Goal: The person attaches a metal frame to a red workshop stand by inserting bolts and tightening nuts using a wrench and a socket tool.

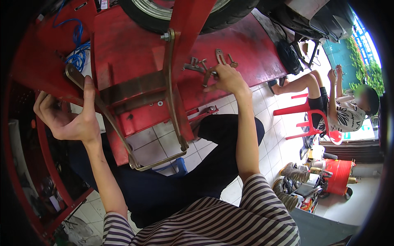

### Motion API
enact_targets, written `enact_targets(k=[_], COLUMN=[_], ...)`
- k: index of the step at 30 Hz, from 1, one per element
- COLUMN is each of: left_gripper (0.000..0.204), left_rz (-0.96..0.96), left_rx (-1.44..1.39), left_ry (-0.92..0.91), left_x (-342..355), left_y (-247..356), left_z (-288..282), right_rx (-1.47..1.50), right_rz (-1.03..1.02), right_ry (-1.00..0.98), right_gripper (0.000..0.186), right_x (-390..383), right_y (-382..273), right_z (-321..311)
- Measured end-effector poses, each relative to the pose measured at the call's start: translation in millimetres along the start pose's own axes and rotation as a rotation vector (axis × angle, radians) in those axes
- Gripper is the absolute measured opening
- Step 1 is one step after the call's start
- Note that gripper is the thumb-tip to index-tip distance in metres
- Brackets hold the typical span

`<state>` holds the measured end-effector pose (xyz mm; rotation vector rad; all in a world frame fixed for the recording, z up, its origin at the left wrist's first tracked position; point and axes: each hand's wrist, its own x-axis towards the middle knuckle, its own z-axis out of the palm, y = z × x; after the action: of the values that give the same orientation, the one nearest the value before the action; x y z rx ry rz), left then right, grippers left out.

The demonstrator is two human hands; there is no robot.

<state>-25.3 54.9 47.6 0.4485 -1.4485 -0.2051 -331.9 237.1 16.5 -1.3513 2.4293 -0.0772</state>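
My left hand (72,123) is beside a slanted red steel beam, thumb raised and spread from the loosely bent fingers. The thumb lies near the rounded end of a flat metal bar (108,115), part of a bent metal frame bolted to a red upright (189,24). My right hand (230,80) is over the red platform (254,53), its thumb and forefinger closed round a small curved metal bracket (207,77). Close to those fingers lie a slotted metal plate (220,56), a bolt (232,61) and other small metal pieces (194,66).
A tyred wheel (164,16) stands across the platform's far side. Blue hose (78,45) is coiled at left. On the right a person (336,106) sits on a red plastic chair (303,112). Boots (293,173) and a red drum (340,176) stand at lower right.
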Motion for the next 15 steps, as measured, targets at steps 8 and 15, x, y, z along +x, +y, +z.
enact_targets(k=[8,15], left_gripper=[0.049,0.047], left_rz=[-0.08,-0.021], left_rx=[0.036,0.022], left_ry=[-0.011,-0.002], left_x=[-2.3,-1.6], left_y=[-5.6,-2.9], left_z=[-6.2,-3.3], right_rx=[0.021,0.139], right_rz=[0.095,-0.04], right_ry=[0.096,0.192], right_gripper=[0.034,0.035], right_x=[2.4,7.7], right_y=[-13.4,-20.9], right_z=[-1.7,2.4])
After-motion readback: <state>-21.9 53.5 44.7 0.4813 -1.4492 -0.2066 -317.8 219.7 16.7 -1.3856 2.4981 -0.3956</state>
